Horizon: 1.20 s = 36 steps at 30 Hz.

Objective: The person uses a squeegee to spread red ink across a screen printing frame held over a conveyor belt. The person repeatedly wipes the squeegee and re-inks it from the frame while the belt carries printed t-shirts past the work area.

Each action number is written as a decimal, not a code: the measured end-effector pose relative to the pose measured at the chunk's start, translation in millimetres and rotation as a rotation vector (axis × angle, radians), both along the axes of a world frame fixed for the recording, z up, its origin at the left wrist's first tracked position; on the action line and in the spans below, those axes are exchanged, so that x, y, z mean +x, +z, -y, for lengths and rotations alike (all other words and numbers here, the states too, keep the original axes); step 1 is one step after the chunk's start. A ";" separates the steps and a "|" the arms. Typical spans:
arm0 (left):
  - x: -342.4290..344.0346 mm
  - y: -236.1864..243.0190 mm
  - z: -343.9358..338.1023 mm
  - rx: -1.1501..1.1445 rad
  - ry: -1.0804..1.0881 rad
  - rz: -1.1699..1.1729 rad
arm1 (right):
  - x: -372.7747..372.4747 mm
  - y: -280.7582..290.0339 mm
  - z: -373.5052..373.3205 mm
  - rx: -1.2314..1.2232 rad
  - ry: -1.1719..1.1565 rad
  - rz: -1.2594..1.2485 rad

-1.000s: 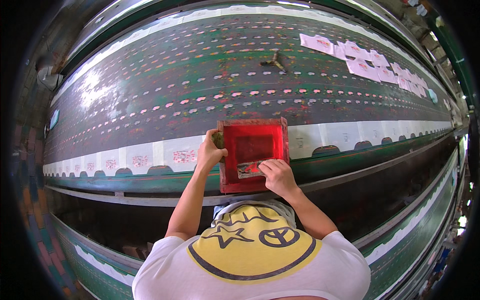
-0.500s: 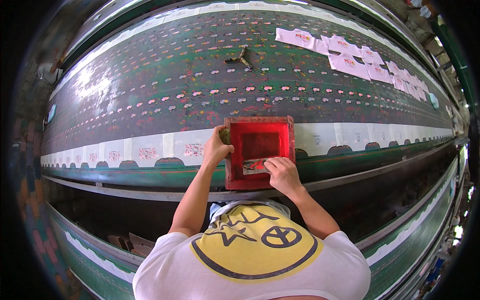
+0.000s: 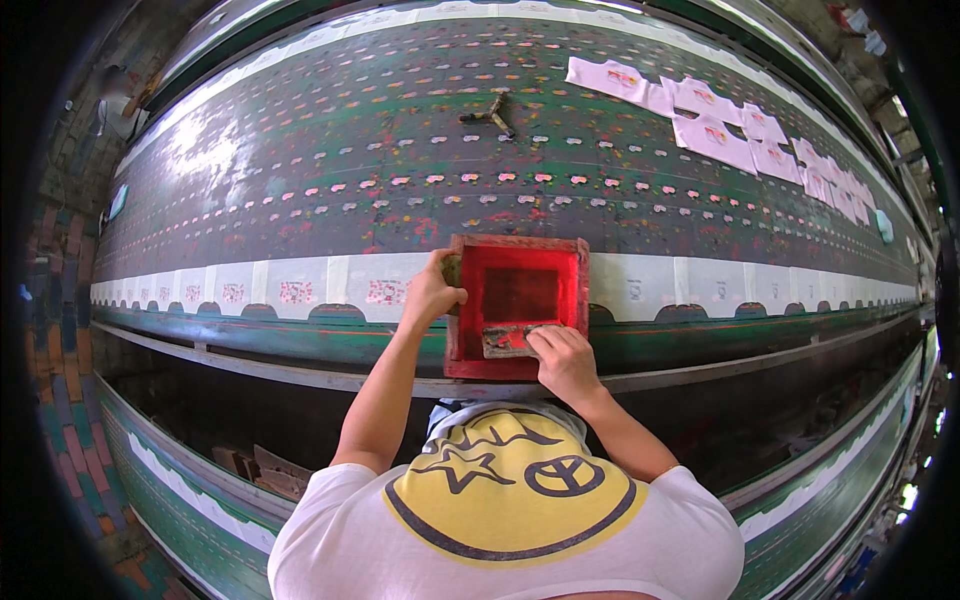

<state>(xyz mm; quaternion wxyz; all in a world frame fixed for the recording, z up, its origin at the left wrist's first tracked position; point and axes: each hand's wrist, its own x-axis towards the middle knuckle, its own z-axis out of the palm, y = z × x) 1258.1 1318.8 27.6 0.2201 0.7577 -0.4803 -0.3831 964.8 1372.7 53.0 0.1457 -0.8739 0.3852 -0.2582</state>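
We look down on a long, dark green table [image 3: 330,228], its top dotted with rows of small pale prints and specks of red and yellow paint. White fabric pieces [image 3: 650,275] line its near edge, and a narrow rail [image 3: 250,368] runs in front. Toward the far right we see pink-white fabric pieces [image 3: 712,140] laid out in rows, and near the middle a dark, forked object [image 3: 490,116]. Brick-like paving [image 3: 75,390] shows at the left, and part of another table [image 3: 190,505] at the lower left.

The red frame [image 3: 583,285] sits over the near edge, in front of the person. We find its outline nearly square, its sides set almost straight to the table edge. Inside, along its near side, lies a flat scraper [image 3: 503,345], its long axis running left to right. The left hand [image 3: 430,293] grips the frame's left side; the right hand [image 3: 568,360] is closed on the scraper's right end.

Left of the frame we see red prints on the white pieces, and right of it small grey marks, all too small to read. The person's white shirt [image 3: 330,550] bears a yellow disc with a dark star and a peace sign.
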 end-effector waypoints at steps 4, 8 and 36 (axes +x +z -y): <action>-2.9 4.1 0.2 0.032 0.000 0.023 | -10.5 4.5 -19.1 -0.007 0.021 -0.017; -2.8 3.5 0.7 0.012 -0.017 0.037 | -5.4 -6.0 -17.8 -0.112 0.035 -0.036; -15.5 10.4 1.4 -0.036 0.000 -0.033 | -9.9 6.8 13.9 0.020 -0.016 -0.018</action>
